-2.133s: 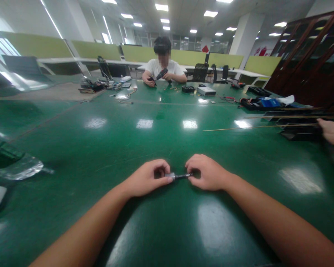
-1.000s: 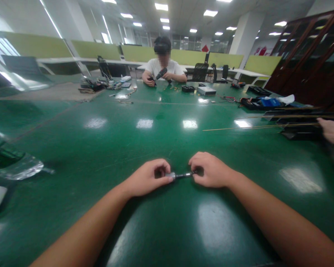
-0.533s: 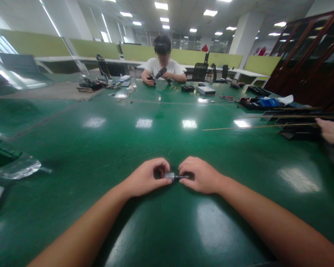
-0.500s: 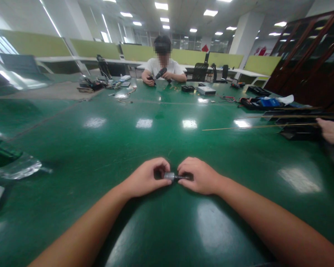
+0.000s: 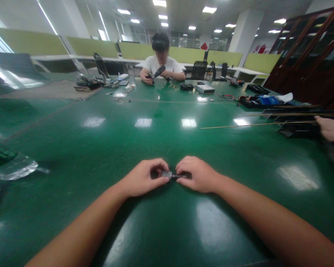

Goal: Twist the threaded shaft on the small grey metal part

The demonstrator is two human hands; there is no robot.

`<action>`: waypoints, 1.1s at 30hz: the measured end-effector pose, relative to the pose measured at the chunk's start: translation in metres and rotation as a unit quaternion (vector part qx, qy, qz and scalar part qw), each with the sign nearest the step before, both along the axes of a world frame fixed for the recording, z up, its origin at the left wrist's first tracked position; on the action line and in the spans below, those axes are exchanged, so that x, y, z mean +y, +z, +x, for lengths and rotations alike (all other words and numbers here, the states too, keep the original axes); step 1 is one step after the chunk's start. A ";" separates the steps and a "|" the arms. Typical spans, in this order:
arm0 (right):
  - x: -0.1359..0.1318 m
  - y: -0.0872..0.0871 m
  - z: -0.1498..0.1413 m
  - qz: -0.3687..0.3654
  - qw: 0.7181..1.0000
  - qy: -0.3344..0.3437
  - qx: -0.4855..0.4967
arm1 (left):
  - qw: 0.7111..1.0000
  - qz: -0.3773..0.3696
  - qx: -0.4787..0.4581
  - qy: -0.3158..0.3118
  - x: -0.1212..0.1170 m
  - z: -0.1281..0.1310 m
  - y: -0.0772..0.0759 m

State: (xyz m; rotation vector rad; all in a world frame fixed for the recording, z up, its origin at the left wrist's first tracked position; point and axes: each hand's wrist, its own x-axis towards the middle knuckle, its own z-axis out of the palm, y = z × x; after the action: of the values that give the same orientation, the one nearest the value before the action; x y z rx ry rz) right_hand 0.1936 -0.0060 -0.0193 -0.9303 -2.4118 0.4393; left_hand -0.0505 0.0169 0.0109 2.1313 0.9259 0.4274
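Near the front of the green table [image 5: 144,144], both of my hands are around one small part. Thumb and fingers of my left hand [image 5: 144,178] pinch its short silver cylinder [image 5: 166,174]. A thin dark rod, which looks ridged [image 5: 178,176], runs from the cylinder toward the right. My right hand [image 5: 199,174] closes on that rod, with its far end hidden inside the fingers. The part lies level, just above or on the tabletop; I cannot tell which. Its exact kind is too small to make out.
Across the table a person [image 5: 163,65] holds a dark power drill [image 5: 159,71]. At right, another person's hand [image 5: 331,128] rests by thin rods [image 5: 239,125] and black trays [image 5: 297,129]. A clear bottle [image 5: 13,167] lies at left. A tool bag [image 5: 267,101] sits far right.
The view has shifted slightly, so everything sits a little further left and up. My hands keep the same hold on the cylinder and rod.
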 end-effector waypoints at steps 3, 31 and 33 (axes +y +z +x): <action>0.000 0.000 0.001 0.001 1.000 0.000 -0.001 | 1.000 -0.002 -0.008 -0.008 0.001 -0.002 0.001; 0.000 -0.001 -0.001 0.009 1.000 -0.003 0.002 | 1.000 -0.024 -0.012 0.005 0.000 0.004 -0.004; 0.001 -0.001 -0.001 0.012 1.000 -0.002 0.001 | 1.000 -0.024 -0.014 0.006 0.000 0.004 -0.004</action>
State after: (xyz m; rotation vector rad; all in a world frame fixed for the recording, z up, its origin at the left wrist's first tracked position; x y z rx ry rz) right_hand 0.1926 -0.0055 -0.0205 -0.9250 -2.4075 0.4091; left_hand -0.0469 0.0167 0.0068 2.0729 0.9244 0.4367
